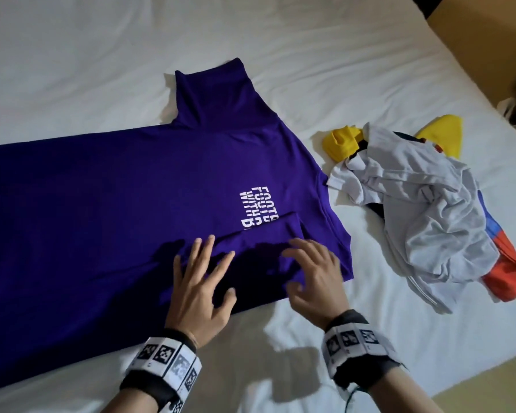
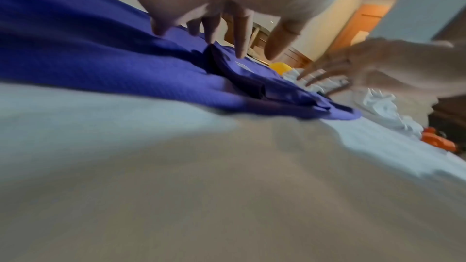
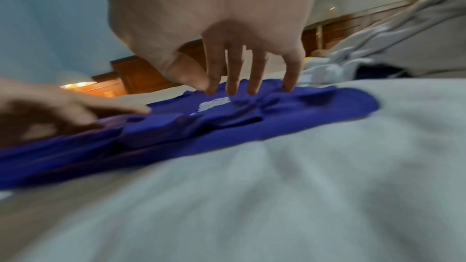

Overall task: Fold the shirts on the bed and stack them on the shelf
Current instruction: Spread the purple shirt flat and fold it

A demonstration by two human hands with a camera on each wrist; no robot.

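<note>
White bed sheet (image 1: 280, 55) covering the whole surface, wrinkling near the wrists. Lying flat across it, a purple shirt (image 1: 102, 204), stretching from the left edge toward the middle, one sleeve pointing to the far side, the near sleeve lying folded in over the chest and partly covering the white lettering (image 1: 258, 208). Resting on that folded sleeve, the left hand (image 1: 201, 281), fingers spread and nearly straight, fingertips touching the cloth, gripping nothing. Hovering just to its right, the right hand (image 1: 312, 278), fingers spread and slightly bent, tips pointing down at or just above the shirt near its collar end, holding nothing; actual contact hard to tell through the blur. Sitting around both wrists, black bands with square black-and-white markers. Lying to the right of the shirt, just beside its collar end, a crumpled heap of clothes (image 1: 429, 210): grey on top, yellow at the far side, orange and blue at the right.
</note>
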